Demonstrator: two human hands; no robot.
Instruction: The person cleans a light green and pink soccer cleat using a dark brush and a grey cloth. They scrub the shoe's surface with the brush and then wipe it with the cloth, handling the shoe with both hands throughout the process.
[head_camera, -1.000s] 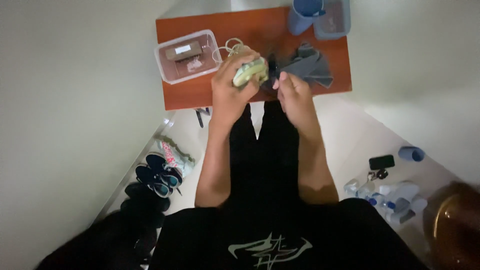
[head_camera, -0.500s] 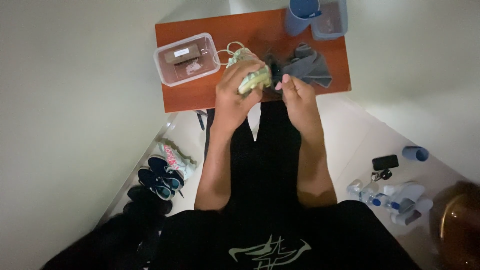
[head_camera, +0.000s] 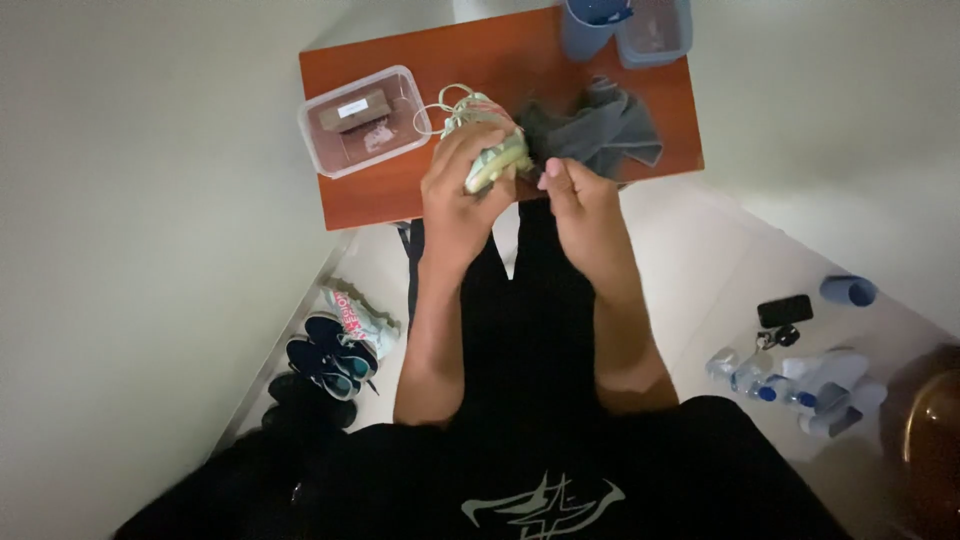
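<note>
Fingers (head_camera: 455, 160) grip shoe (head_camera: 490, 150), lifted higher

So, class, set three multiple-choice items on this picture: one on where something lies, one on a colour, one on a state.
1. Where does the grey cloth lie?
A. on the floor
B. on the red-brown table
C. in the clear box

2. What colour is the shoe in the left hand?
A. pale green
B. black
C. red

3. How is the shoe held?
A. lying untouched
B. gripped by the left hand, the right hand at its end
C. hanging by its laces

Key: 1 B, the cloth rests on the tabletop right of the shoe; 2 A, its sole and upper look pale green; 3 B, the left fingers wrap it.
</note>
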